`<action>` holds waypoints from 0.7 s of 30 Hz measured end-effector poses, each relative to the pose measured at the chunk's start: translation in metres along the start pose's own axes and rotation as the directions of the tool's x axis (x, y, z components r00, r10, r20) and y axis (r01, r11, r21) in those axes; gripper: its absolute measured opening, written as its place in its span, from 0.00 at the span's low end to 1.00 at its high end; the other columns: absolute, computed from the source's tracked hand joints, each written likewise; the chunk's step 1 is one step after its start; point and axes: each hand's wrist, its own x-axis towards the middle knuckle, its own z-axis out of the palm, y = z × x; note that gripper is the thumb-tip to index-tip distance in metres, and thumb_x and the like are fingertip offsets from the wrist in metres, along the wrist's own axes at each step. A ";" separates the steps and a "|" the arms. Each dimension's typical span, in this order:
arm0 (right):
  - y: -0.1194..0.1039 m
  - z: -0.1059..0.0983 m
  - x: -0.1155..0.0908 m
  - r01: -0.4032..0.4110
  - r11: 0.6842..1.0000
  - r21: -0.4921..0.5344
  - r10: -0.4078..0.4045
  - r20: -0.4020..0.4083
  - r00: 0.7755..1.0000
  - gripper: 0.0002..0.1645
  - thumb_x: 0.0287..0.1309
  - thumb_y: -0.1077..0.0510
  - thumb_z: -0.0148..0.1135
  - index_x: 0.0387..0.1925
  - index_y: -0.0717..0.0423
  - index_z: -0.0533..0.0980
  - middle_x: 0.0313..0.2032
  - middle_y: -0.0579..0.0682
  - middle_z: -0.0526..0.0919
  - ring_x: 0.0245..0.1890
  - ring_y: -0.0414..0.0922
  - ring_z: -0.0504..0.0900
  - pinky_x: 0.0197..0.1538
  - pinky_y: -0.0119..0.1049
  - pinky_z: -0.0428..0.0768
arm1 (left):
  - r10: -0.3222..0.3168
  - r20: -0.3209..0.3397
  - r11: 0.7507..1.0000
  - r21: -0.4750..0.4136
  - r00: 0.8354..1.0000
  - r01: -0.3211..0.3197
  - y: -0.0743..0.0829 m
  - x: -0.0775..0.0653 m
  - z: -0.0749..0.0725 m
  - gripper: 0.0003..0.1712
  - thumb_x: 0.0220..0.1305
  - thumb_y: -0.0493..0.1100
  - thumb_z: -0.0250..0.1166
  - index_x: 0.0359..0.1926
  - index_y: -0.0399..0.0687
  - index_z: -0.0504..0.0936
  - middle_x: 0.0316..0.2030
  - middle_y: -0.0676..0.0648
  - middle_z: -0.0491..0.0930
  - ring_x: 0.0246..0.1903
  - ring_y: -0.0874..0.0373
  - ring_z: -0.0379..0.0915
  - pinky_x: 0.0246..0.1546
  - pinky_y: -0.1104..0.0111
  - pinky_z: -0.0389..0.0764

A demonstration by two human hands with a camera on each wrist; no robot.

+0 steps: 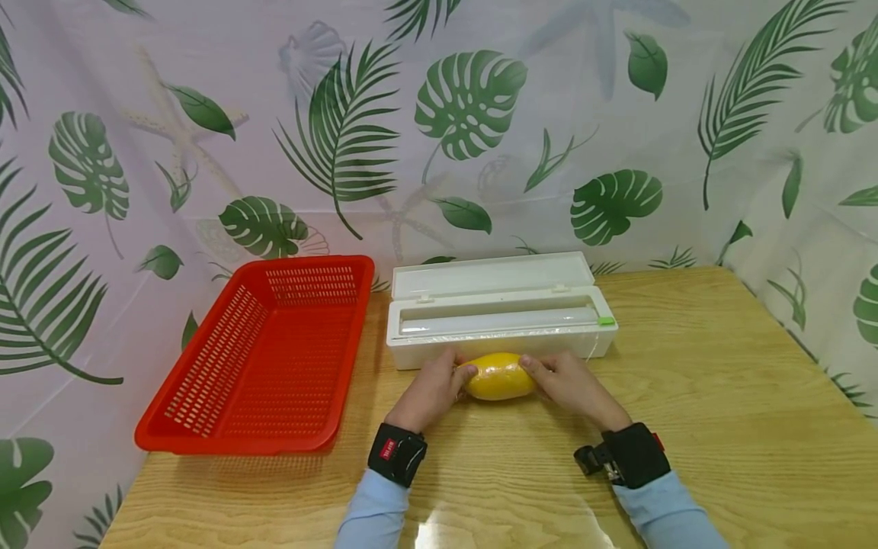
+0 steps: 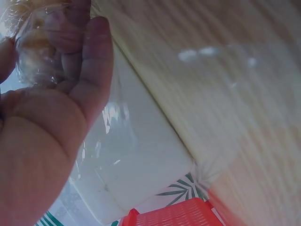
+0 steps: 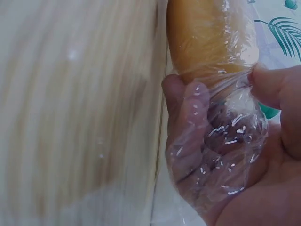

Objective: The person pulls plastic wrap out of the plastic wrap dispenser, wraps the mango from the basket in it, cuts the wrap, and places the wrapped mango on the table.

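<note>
1. The yellow item (image 1: 501, 377) sits just in front of the white box (image 1: 424, 354), covered in clear film (image 3: 235, 127); whether it touches the box or the table (image 1: 720, 396) is hard to tell. Lying lengthwise along the box, it offers one end to each of the hands.
2. The left hand (image 1: 432, 389), in front of the box's left half, grasps film at the item's near end, thumb forward, seemingly to keep the wrapping snug.
3. The right hand (image 1: 576, 389), in front of the box's right half, pinches bunched film at the opposite end. This two-ended hold probably balances the item and tensions the film.
4. The box's lid (image 1: 487, 276) stands open behind it, leaving the pale roll (image 1: 501, 320) inside reachable; whether the held film joins that roll cannot be told.
5. A green piece (image 1: 606, 321) sits on the box's right end, purpose unclear.
6. The red basket (image 1: 233, 444) stands left of the box, likely placed aside to leave working room.
</note>
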 end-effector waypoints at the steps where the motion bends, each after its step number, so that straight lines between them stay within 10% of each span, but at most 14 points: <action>1: 0.000 0.000 0.000 0.003 1.000 -0.003 -0.003 0.002 1.000 0.28 0.67 0.44 0.43 0.22 0.58 0.76 0.11 0.43 0.62 0.12 0.39 0.59 0.18 0.32 0.57 | -0.002 -0.002 1.000 0.001 1.000 0.002 0.000 0.000 0.000 0.14 0.68 0.51 0.51 0.41 0.45 0.70 0.25 0.48 0.74 0.24 0.60 0.68 0.25 0.69 0.72; 21: 0.003 0.003 0.001 -0.036 0.999 -0.036 0.036 0.001 0.999 0.33 0.67 0.42 0.41 0.17 0.61 0.73 0.12 0.45 0.65 0.13 0.41 0.62 0.20 0.33 0.59 | -0.043 -0.026 0.999 0.028 0.999 0.044 0.002 0.004 0.003 0.16 0.67 0.51 0.51 0.32 0.44 0.73 0.23 0.49 0.70 0.24 0.58 0.66 0.24 0.69 0.69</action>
